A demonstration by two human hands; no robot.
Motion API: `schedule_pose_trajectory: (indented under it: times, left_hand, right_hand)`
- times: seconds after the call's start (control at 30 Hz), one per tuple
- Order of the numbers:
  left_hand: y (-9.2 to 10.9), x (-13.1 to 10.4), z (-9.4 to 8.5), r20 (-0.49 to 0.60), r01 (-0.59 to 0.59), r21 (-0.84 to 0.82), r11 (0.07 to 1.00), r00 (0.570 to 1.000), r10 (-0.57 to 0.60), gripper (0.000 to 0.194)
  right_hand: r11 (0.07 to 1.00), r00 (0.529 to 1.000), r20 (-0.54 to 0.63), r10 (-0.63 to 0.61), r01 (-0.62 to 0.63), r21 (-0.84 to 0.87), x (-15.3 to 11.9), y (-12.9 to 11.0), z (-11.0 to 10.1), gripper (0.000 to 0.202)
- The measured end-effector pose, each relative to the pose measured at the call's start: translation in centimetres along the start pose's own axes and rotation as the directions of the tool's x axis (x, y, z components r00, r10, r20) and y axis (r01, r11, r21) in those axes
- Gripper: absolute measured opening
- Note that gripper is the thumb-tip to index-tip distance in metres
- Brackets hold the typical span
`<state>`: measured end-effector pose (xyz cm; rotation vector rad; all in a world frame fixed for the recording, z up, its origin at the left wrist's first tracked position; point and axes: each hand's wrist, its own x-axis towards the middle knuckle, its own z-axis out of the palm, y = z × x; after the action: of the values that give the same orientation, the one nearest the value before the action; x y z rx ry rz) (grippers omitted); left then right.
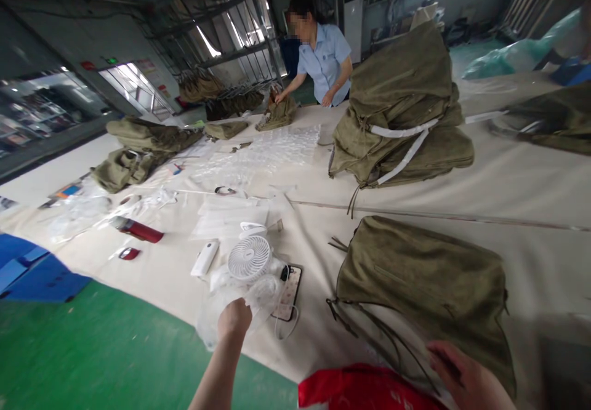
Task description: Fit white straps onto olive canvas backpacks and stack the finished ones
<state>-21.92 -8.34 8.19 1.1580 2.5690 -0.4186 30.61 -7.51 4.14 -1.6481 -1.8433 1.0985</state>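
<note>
My left hand (234,319) is closed at a clear plastic bag (207,314) near the table's front edge, its fingers pressed together on the plastic. Just beyond it lie a white fan (250,258) and a phone (290,293) in a patterned case, with a thin white cable beside it. At the lower right, my right hand (455,367) has its fingers apart and holds nothing, over the near edge of an olive-green bag (425,281) with dark straps. Red fabric (364,388) shows between my arms.
Stacked olive bags (401,108) stand at the back right, more (138,151) at the left. A person (325,59) across the table handles a bag. A red bottle (143,231), white device (205,258) and blue box (41,274) are to the left.
</note>
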Motion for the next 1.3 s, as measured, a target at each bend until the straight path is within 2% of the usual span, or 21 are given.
schedule_pose_trajectory:
  times: [0.17, 0.3, 0.43, 0.6, 0.67, 0.73, 0.77, 0.8, 0.87, 0.93, 1.0, 1.07, 1.17, 1.23, 1.3]
  left_hand:
    - [-0.5, 0.6, 2.0, -0.131, -0.094, 0.020, 0.995, 0.987, 0.096, 0.041]
    - [-0.2, 1.2, 2.1, -0.125, -0.138, 0.013, 0.990, 0.983, 0.138, 0.034]
    - [0.5, 0.7, 0.7, -0.051, -0.131, 0.065, 0.989, 0.990, 0.135, 0.032]
    - [0.8, -0.9, -1.8, 0.122, -0.185, 0.138, 0.973, 0.978, 0.168, 0.023]
    - [1.2, -1.8, -3.6, 0.089, -0.219, 0.110, 0.969, 0.974, 0.210, 0.020]
    - [2.5, -2.8, -5.7, 0.027, -0.288, -0.045, 0.957, 0.957, 0.289, 0.017]
    - [3.6, -3.2, -6.7, 0.007, -0.340, -0.190, 0.921, 0.938, 0.347, 0.016]
    - [4.9, -3.7, -7.6, 0.002, -0.386, -0.366, 0.847, 0.910, 0.415, 0.016]
    - [8.3, -4.8, -8.5, 0.035, -0.379, -0.704, 0.601, 0.826, 0.562, 0.023]
    - [12.1, -6.0, -8.2, 0.099, -0.215, -0.906, 0.364, 0.729, 0.677, 0.032]
    - [15.9, -7.6, -7.0, 0.157, -0.045, -0.970, 0.237, 0.627, 0.763, 0.037]
    - [19.2, -9.2, -5.4, 0.201, 0.047, -0.977, 0.208, 0.534, 0.821, 0.036]
    - [22.6, -11.4, -3.3, 0.236, 0.027, -0.968, 0.248, 0.424, 0.875, 0.033]
    - [24.0, -12.5, -2.5, 0.248, -0.012, -0.962, 0.272, 0.376, 0.893, 0.034]
    - [24.9, -13.2, -2.0, 0.261, -0.016, -0.958, 0.285, 0.356, 0.897, 0.038]
  right_hand:
    - [1.000, 0.999, 0.046, 0.026, -0.026, -0.001, 0.1, -1.2, 0.0, 0.029]
    - [0.998, 0.997, 0.077, 0.031, -0.027, -0.054, 0.3, -2.7, -0.8, 0.028]
    - [0.996, 0.997, 0.064, 0.040, -0.035, -0.077, 0.8, -2.8, -1.5, 0.027]
    - [0.997, 0.997, 0.062, 0.050, -0.047, -0.059, 1.0, -2.3, -1.3, 0.026]
    - [0.998, 0.996, 0.067, 0.052, -0.050, -0.042, 1.0, -2.3, -1.1, 0.026]
    - [0.998, 0.996, 0.068, 0.056, -0.055, -0.018, 1.2, -2.7, -1.0, 0.026]
    - [0.998, 0.996, 0.072, 0.058, -0.058, -0.004, 1.4, -3.1, -1.0, 0.026]
    - [0.998, 0.995, 0.080, 0.059, -0.060, 0.014, 1.6, -3.6, -1.0, 0.025]
    - [0.996, 0.994, 0.094, 0.054, -0.060, 0.070, 2.3, -5.3, -1.1, 0.024]
    - [0.987, 0.995, 0.094, 0.044, -0.059, 0.153, 3.1, -7.4, -1.2, 0.023]
    - [0.964, 0.995, 0.092, 0.042, -0.065, 0.257, 3.8, -9.4, -1.1, 0.024]
    - [0.921, 0.993, 0.107, 0.048, -0.085, 0.380, 4.3, -10.9, -0.8, 0.026]
    - [0.883, 0.993, 0.099, 0.057, -0.096, 0.460, 4.5, -11.6, 0.0, 0.021]
    - [0.906, 0.996, 0.062, 0.063, -0.083, 0.416, 4.2, -11.2, 0.3, 0.016]
    - [0.925, 0.997, 0.031, 0.075, -0.081, 0.371, 3.8, -10.7, 0.4, 0.015]
